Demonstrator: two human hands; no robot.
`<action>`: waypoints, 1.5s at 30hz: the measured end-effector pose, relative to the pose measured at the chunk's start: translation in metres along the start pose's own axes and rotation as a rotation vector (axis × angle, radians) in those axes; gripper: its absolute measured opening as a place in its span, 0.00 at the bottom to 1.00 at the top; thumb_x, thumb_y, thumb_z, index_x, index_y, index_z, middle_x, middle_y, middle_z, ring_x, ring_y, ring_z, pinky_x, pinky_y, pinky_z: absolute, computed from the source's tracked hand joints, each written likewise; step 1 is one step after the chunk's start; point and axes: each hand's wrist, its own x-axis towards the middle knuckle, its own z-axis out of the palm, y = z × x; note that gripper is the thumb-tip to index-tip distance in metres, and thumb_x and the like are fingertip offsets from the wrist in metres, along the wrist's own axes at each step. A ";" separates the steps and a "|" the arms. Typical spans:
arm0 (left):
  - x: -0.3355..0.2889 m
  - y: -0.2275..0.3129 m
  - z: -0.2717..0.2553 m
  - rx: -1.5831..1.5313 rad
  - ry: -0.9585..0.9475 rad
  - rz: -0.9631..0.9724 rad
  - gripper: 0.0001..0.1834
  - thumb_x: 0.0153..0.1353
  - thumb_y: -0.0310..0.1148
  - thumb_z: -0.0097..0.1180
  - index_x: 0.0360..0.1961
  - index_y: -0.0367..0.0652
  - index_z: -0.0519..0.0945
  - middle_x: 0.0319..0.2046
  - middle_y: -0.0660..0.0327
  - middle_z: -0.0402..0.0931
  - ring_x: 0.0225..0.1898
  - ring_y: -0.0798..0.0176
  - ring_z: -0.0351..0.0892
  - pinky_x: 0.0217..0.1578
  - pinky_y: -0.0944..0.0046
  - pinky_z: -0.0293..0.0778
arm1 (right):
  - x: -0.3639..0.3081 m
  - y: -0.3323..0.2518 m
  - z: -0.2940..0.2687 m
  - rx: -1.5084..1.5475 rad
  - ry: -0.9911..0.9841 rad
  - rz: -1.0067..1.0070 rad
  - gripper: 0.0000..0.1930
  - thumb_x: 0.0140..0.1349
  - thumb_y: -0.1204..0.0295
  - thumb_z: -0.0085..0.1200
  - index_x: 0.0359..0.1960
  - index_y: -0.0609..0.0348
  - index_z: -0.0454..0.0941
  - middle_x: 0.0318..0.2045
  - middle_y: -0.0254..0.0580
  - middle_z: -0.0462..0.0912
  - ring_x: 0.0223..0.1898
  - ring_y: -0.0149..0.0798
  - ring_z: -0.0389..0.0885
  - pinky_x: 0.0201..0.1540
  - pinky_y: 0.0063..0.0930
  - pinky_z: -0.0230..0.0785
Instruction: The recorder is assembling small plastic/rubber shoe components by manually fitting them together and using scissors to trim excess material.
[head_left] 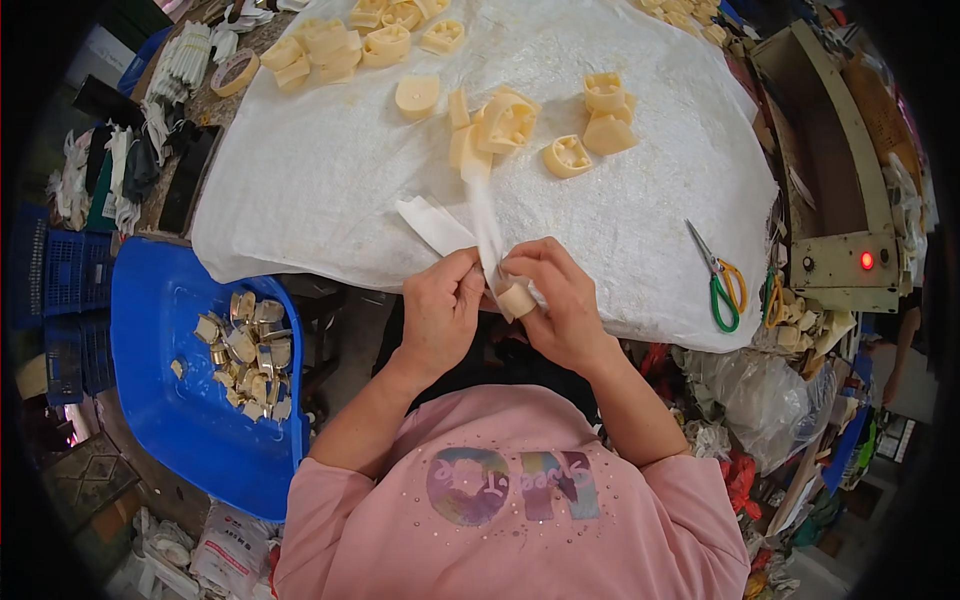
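At the near edge of the covered table, my left hand (pixel 438 308) is closed in a pinch on a white strip (pixel 486 222). The strip runs up from my fingers toward a cluster of cream plastic pieces (pixel 505 122). My right hand (pixel 563 305) is closed around a small cream plastic piece (pixel 516 299), close against the strip's lower end. Fingers partly hide this piece and where it meets the strip. Just beyond my left hand, a second flat white band (pixel 436 226) lies slanted on the cloth.
Green-and-orange-handled scissors (pixel 724 287) lie at the right. More cream pieces (pixel 325 50) sit far left, near a tape roll (pixel 235 73). A blue tub (pixel 150 390) at lower left holds gold-coloured pieces (pixel 252 350). A metal box with a red light (pixel 845 262) stands right.
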 end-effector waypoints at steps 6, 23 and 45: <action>-0.001 0.003 0.011 0.306 0.094 0.281 0.10 0.52 0.17 0.54 0.37 0.33 0.74 0.27 0.51 0.74 0.27 0.50 0.76 0.24 0.60 0.71 | 0.010 -0.006 -0.006 0.113 0.012 0.189 0.11 0.48 0.80 0.58 0.34 0.63 0.74 0.32 0.47 0.75 0.30 0.46 0.77 0.32 0.32 0.70; 0.000 0.010 0.011 0.361 0.027 0.310 0.05 0.60 0.24 0.51 0.35 0.33 0.73 0.26 0.50 0.74 0.24 0.49 0.75 0.25 0.58 0.70 | 0.010 0.003 -0.019 0.393 -0.163 0.447 0.10 0.46 0.87 0.45 0.30 0.64 0.74 0.26 0.46 0.73 0.29 0.47 0.74 0.33 0.32 0.66; 0.011 -0.015 0.010 -0.509 0.323 -0.409 0.07 0.63 0.25 0.49 0.37 0.31 0.75 0.21 0.57 0.76 0.17 0.72 0.73 0.13 0.76 0.66 | 0.001 0.026 -0.065 -0.299 0.187 0.198 0.10 0.47 0.86 0.52 0.32 0.62 0.70 0.35 0.46 0.77 0.34 0.47 0.78 0.36 0.31 0.70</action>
